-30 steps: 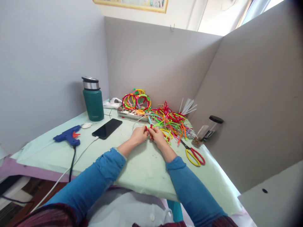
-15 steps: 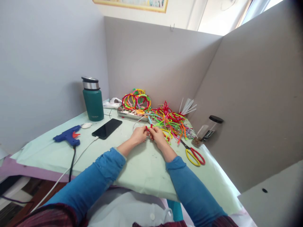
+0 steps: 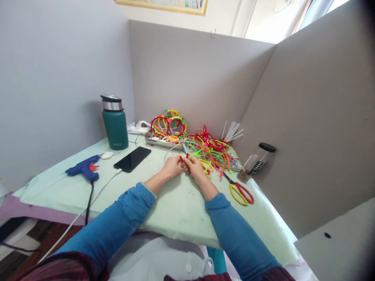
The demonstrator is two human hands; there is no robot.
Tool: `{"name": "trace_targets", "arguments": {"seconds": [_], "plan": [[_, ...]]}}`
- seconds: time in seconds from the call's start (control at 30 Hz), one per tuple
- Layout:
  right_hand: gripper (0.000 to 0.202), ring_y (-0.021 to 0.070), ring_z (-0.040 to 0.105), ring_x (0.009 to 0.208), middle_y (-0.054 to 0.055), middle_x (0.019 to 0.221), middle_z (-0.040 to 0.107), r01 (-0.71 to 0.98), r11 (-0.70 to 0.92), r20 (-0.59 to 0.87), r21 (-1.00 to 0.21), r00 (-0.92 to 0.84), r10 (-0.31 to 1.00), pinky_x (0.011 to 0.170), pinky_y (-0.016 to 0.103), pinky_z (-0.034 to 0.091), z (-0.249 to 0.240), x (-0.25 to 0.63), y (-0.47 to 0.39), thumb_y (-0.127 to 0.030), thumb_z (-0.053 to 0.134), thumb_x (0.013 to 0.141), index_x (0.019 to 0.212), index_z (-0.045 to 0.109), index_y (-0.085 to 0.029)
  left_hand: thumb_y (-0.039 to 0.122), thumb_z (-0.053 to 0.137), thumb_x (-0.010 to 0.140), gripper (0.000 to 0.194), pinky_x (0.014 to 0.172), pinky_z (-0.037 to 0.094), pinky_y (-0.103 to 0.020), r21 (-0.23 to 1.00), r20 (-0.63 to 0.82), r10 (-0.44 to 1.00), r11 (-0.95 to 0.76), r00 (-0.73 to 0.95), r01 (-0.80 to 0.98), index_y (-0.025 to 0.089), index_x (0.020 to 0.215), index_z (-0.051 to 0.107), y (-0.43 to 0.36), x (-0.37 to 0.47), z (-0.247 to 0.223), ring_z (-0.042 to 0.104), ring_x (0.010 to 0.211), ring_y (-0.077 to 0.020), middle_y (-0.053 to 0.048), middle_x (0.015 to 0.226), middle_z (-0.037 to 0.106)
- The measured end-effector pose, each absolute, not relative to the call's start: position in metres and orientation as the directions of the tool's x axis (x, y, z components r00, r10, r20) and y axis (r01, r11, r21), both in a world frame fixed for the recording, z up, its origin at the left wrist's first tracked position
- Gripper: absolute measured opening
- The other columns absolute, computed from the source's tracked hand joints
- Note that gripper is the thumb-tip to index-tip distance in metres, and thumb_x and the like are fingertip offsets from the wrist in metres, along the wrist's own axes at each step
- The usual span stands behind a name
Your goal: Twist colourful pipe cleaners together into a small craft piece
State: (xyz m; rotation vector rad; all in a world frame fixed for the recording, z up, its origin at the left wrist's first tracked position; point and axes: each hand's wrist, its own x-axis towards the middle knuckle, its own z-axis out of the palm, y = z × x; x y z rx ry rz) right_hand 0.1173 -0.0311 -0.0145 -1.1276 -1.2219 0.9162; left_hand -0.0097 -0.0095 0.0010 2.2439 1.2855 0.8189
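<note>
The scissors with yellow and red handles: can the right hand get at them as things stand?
Probably yes. The scissors lie flat on the table beside the right hand, with bare cloth between them. That hand is pinching a red pipe cleaner, though.

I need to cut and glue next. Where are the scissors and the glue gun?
scissors (image 3: pixel 240 192): head view, on the yellow and red handles.
glue gun (image 3: pixel 83 168): head view, on the blue body.
</note>
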Motion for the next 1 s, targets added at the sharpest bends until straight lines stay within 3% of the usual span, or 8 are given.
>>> {"name": "trace_targets", "arguments": {"seconds": [0.5, 1.0], "plan": [[0.029, 0.0065, 0.041, 0.039, -0.004, 0.048, 0.049, 0.051, 0.223, 0.228, -0.973, 0.144, 0.963, 0.036, 0.019, 0.03, -0.0137, 0.1179, -0.0321, -0.045, 0.062, 0.068, 0.069, 0.051, -0.018, 0.03, 0.032, 0.086, 0.032, 0.049, 0.038, -0.021, 0.666, 0.273, 0.865, -0.486, 0.421, 0.566, 0.016, 0.085, 0.061, -0.0129, -0.0102, 0.0041, 0.052, 0.042, -0.0104, 0.001, 0.053, 0.059], [0.018, 0.0064, 0.041, 0.038, -0.005, 0.05, 0.051, 0.084, 0.205, 0.215, -0.975, 0.143, 0.966, 0.036, 0.019, 0.03, -0.0211, 0.1196, -0.0262, -0.036, 0.054, 0.071, 0.069, 0.05, -0.018, 0.03, 0.033, 0.088, 0.034, 0.055, 0.038, -0.023, 0.625, 0.274, 0.873, -0.481, 0.404, 0.615, 0.015, 0.08, 0.062, -0.0149, -0.0087, 0.0065, 0.053, 0.046, -0.0116, -0.001, 0.053, 0.06]]}}
